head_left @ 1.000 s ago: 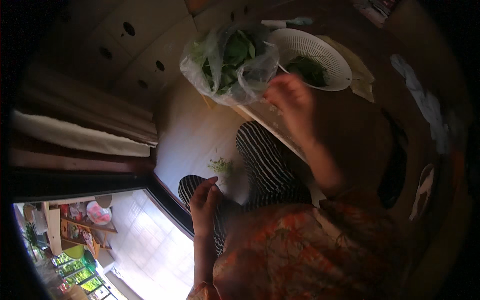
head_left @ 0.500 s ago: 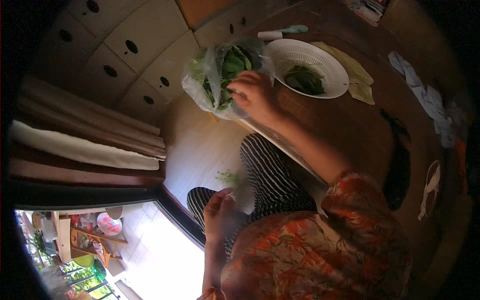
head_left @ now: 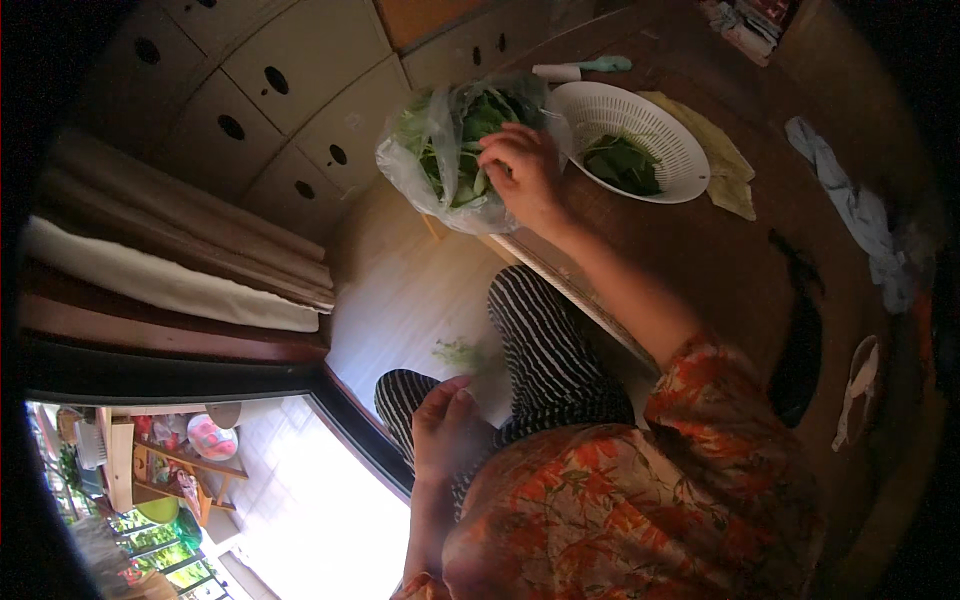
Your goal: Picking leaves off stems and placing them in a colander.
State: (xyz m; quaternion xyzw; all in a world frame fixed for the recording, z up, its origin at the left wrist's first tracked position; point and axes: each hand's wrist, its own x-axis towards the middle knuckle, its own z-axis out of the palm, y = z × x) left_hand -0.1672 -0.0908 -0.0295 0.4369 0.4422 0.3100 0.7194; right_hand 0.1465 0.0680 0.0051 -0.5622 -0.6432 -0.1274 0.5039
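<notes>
A clear plastic bag stuffed with leafy greens stands at the table's edge. My right hand is over its near right side, with bent fingers closing on the greens; the fingertips partly merge with leaves and stems. Beside the bag sits a white colander with some dark green leaves in it. Low over my lap, my left hand is closed, thumb and fingers pinched together. What it may hold is too small to make out. Past its fingertips, pale green scraps lie low between my knees, blurred.
The brown table has its edge along my right knee. A yellowish cloth lies by the colander, and a turquoise-handled tool behind it. Grey-blue cloth lies at the far right. Drawers and a bright doorway are at left.
The view has shifted slightly, so the bag and colander appear farther right. My right hand has moved a little to the right over the bag. My left hand stays pinched in nearly the same place.
</notes>
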